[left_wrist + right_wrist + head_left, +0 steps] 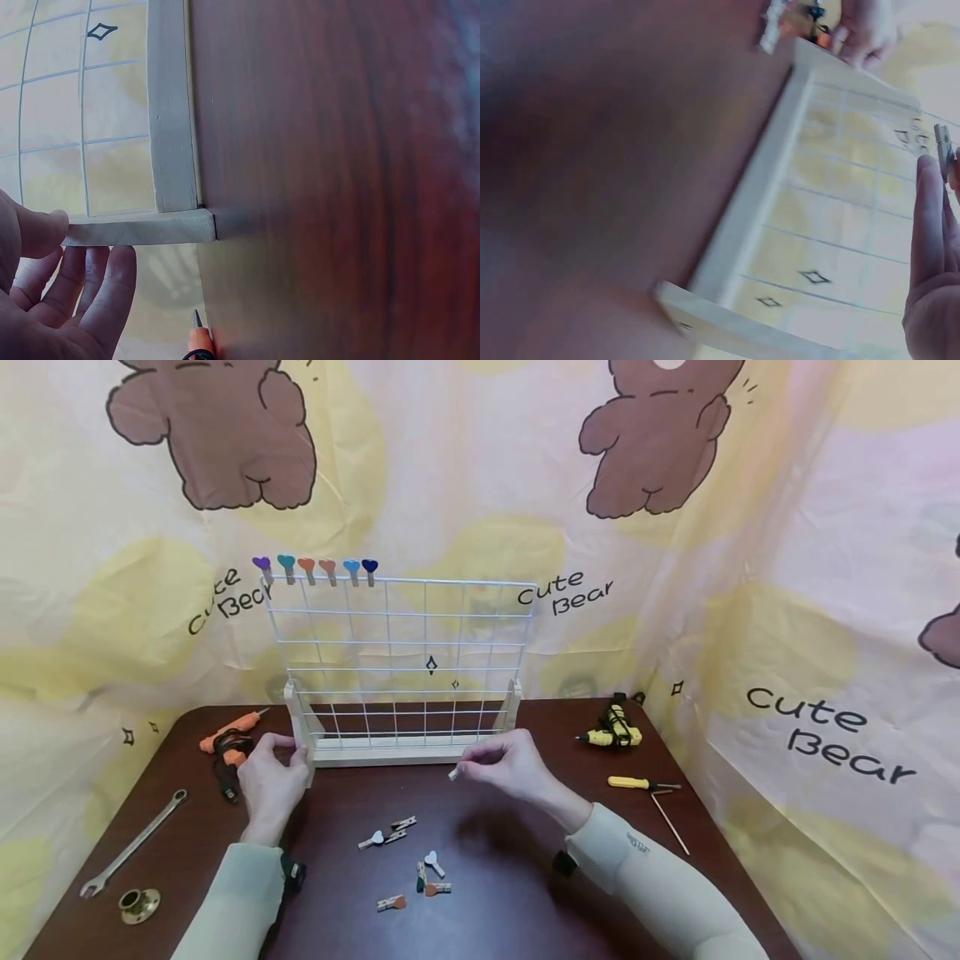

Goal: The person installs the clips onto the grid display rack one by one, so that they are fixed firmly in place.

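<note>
My left hand (272,781) grips the left wooden side piece of a white wire grid rack (405,635). In the left wrist view the thumb lies on one side of that wooden piece (142,228) and the fingers on the other. Before the rack's lower right part, my right hand (513,766) pinches a small wooden clothespin (943,146); the fingers partly cover it. Along the grid's top wire, at the left, several heart-topped clothespins (327,568) are clipped in a row. More loose heart clothespins (372,840) lie on the dark table between my forearms.
At the left are an orange corded tool (234,731), a wrench (135,843) and a brass flange (140,906). To the right lie a yellow corded tool (613,731), a yellow-handled screwdriver (630,782) and a thin L-shaped rod (670,822). A bear-print curtain (465,460) hangs behind the table.
</note>
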A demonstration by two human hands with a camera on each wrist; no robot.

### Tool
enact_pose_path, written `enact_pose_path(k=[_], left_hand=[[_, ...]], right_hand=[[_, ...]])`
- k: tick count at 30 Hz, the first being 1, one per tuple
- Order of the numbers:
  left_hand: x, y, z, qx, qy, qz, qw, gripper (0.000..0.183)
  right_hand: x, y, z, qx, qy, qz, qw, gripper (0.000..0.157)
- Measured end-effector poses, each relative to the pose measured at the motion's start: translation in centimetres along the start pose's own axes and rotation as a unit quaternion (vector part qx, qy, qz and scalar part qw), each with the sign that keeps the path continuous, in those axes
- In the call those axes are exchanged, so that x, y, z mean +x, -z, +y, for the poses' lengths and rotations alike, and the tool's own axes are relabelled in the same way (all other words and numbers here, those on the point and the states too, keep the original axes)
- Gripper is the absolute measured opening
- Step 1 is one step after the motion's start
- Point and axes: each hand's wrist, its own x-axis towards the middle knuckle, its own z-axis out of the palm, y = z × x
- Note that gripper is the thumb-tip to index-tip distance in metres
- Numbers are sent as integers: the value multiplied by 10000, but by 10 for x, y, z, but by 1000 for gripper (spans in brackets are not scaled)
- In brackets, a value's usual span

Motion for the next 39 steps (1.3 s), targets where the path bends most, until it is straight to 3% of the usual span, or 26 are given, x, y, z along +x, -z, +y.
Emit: enact_pose_path(k=[4,9,14,19,22,26,30,35,39], left_hand=[[-1,0,-1,-34,59,-23,10000,25],[-2,-1,-1,-30,124,-38,9999,24],[-2,-1,-1,-21,111,1,9999,24],[-1,0,-1,-20,63,-16,10000,24],[0,0,-2,-23,77,-9,10000,24],[0,-1,-2,-9,135,-30,9999,25],[0,-2,-2,-5,136,-46,9999,26],[0,-3,0,19,29,60,10000,25],[1,-2,1,68,-10,113,9999,24]], right_hand=[[26,15,-20,-154,265,90,9995,7],[68,40,-63,-79,486,-69,9988,11],[118,62,-111,-697,992,214,9924,17],[158,76,-157,-1185,830,452,9884,15],[181,74,-174,-1277,998,594,9850,18],[207,62,-182,-1219,1492,801,9780,19],[221,51,-178,-1324,1594,727,9756,17],[224,45,-172,-1644,1547,449,9732,24],[211,47,-169,-1799,1740,771,9651,39]])
